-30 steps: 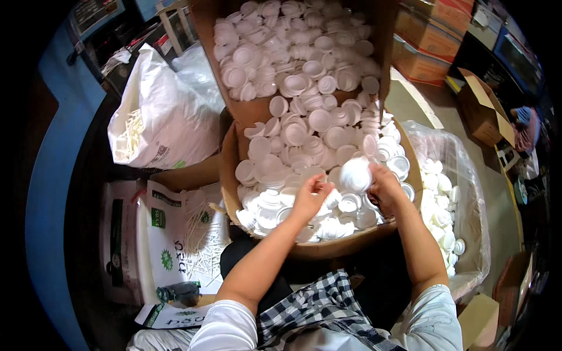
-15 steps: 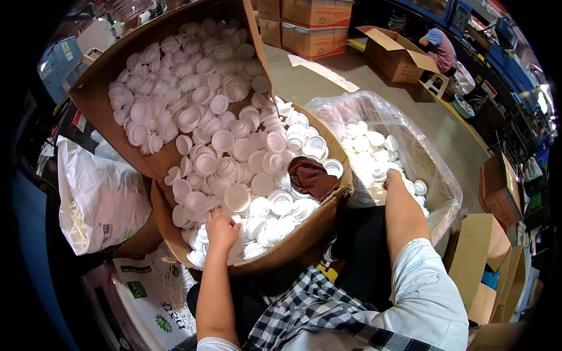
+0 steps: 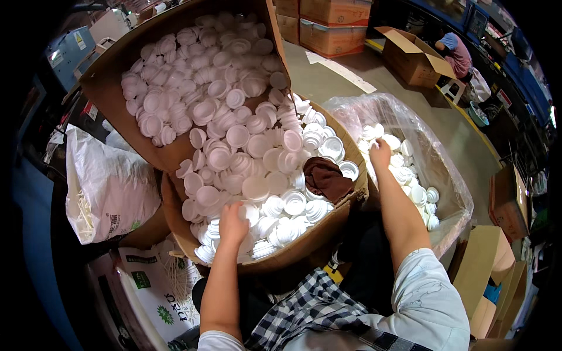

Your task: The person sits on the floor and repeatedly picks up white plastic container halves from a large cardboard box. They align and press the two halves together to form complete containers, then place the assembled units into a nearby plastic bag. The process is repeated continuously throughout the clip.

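Note:
White round plastic lids (image 3: 255, 188) fill a big cardboard box (image 3: 170, 202) in front of me, heaped up into a tilted carton (image 3: 111, 111) behind it. At the heap's near side, my left hand (image 3: 234, 225) is closed, its fingers curled against a white lid (image 3: 250, 214). My right hand (image 3: 381, 153) reaches to the right, over white lids (image 3: 418, 195) inside a box lined with clear plastic (image 3: 451, 193). Its fingers are pinched together, and what they hold is too small to make out. A dark brown cloth (image 3: 326, 179) lies on the heap's right side.
At left stands a white woven sack (image 3: 111, 193); a printed bag (image 3: 155, 292) lies below it. Open cartons (image 3: 483, 269) stand at lower right. Farther back are stacked boxes (image 3: 333, 38), an open carton (image 3: 413, 61) and a seated person (image 3: 456, 55).
My right hand has moved farther away from me over the lids in the plastic-lined box. My left hand stays at the near side of the heap. The whole view has shifted slightly.

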Demonstrator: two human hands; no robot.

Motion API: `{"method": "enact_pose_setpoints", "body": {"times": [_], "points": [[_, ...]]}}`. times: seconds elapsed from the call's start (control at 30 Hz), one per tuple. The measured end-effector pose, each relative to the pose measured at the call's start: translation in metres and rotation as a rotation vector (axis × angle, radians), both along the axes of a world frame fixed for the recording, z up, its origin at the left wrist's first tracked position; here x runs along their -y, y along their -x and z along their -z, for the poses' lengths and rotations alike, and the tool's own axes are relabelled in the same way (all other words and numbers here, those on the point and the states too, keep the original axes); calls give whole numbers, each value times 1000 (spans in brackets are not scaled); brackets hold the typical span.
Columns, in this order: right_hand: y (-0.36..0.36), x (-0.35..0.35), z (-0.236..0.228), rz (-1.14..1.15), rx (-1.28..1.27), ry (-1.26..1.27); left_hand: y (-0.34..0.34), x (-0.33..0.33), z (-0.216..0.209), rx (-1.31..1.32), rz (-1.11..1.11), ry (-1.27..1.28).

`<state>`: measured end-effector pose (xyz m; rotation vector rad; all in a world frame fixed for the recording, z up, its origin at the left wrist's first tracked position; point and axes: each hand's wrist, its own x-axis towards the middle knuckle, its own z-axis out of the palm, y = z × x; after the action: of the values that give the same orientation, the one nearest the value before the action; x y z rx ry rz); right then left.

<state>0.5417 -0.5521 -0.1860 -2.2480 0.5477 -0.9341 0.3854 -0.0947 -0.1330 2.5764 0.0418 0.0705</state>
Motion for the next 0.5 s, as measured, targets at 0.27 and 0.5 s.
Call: {"method": "enact_pose_setpoints", "body": {"times": [0.27, 0.5], "points": [[-2, -96, -20, -566, -582, 168, -8, 12, -9, 92, -180, 1258], [1, -118, -48, -535, -305, 52, 0, 1, -23, -207, -161, 1954]]}}
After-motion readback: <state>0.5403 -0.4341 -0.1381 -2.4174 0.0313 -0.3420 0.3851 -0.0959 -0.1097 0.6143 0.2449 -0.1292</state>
